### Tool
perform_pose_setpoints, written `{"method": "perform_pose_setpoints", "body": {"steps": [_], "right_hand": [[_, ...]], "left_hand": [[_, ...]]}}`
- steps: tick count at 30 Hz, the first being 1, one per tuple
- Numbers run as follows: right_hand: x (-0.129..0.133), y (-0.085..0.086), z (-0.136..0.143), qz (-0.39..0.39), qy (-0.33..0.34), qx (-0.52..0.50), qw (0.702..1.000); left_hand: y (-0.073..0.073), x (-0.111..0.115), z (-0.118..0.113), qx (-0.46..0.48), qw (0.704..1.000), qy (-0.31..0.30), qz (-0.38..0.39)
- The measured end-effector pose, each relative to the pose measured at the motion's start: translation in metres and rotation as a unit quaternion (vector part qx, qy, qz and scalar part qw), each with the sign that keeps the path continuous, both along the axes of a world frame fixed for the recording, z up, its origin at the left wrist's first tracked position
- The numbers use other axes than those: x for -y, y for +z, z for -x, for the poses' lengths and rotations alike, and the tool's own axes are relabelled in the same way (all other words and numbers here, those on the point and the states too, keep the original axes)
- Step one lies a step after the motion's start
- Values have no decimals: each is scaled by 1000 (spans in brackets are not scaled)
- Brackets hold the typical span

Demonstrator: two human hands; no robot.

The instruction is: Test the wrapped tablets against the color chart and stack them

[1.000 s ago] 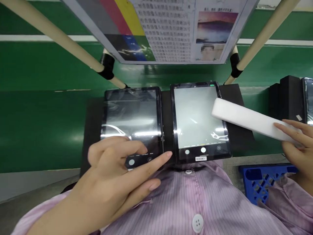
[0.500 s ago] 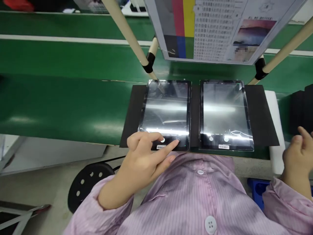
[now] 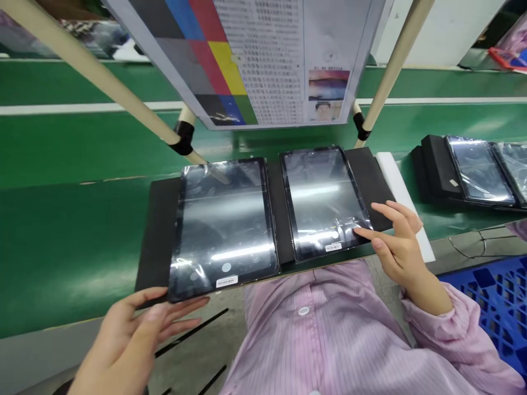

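Observation:
Two tablets lie side by side on a black mat, their screens dark and glossy under clear film. The left tablet (image 3: pixel 226 214) has pale round icons and a white label along its near edge. My left hand (image 3: pixel 132 334) is at its near left corner, fingers spread, some passing below the edge; I cannot tell how firmly they touch it. Over the right tablet (image 3: pixel 321 192), my right hand (image 3: pixel 399 247) has its index fingertip at the lower right of the screen, close to a round icon. The other fingers are apart, and nothing is held.
Beneath the tablets is the black mat (image 3: pixel 158 225) on a green bench (image 3: pixel 74 241). A printed chart board (image 3: pixel 280 66) on beige poles stands behind. To the right are a white foam strip (image 3: pixel 405 203), more tablets (image 3: pixel 480 170) on black boxes and a blue crate (image 3: pixel 489 307).
The view has swung to the right. My left hand has left the left tablet's screen for its near left corner. My right hand has come in from the side to the right tablet's screen.

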State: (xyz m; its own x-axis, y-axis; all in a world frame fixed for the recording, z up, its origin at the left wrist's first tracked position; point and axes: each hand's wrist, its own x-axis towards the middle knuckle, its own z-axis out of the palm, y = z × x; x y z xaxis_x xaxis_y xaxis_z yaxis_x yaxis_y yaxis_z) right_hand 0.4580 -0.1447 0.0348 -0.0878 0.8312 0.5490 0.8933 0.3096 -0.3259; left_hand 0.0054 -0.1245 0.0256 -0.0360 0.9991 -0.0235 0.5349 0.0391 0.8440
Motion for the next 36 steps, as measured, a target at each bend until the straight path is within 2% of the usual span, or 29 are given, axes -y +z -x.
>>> {"method": "perform_pose_setpoints", "body": {"steps": [1,2,4,7,10,13,16,18,22,25,27,29,32,36], "right_hand": [[0,-1,-1,-11,-2,-20,1000],[1,-2,-1,-27,-7,-45,999],[2,-2,-2,-49,-21,-103,993],[2,-1,2,-42,-35,-165,985],[-4,4,13,-37,-4,-176,984],[-14,12,29,-48,48,-153,986],[-29,23,46,-70,95,-123,985],[-41,28,57,-72,115,-116,984],[-63,33,81,6,131,-111,985],[-74,30,96,101,128,-150,975],[-76,25,105,137,151,-216,955],[-77,19,111,133,182,-306,925],[-77,11,120,82,183,-462,864],[-84,8,128,32,128,-656,743]], "left_hand": [[2,0,-12,86,993,61,54],[7,0,-23,163,974,124,98],[20,-6,-43,257,931,226,128],[47,-23,-61,352,870,312,149],[70,-44,-74,459,806,327,183],[81,-60,-87,488,788,328,181],[82,-69,-95,471,783,353,203],[81,-72,-95,473,781,348,212],[73,-71,-90,495,770,356,190],[55,-61,-80,532,777,300,153],[41,-53,-74,554,793,215,134],[28,-48,-69,565,805,120,131],[21,-48,-71,568,815,9,116],[23,-62,-90,570,818,-57,46]]}}
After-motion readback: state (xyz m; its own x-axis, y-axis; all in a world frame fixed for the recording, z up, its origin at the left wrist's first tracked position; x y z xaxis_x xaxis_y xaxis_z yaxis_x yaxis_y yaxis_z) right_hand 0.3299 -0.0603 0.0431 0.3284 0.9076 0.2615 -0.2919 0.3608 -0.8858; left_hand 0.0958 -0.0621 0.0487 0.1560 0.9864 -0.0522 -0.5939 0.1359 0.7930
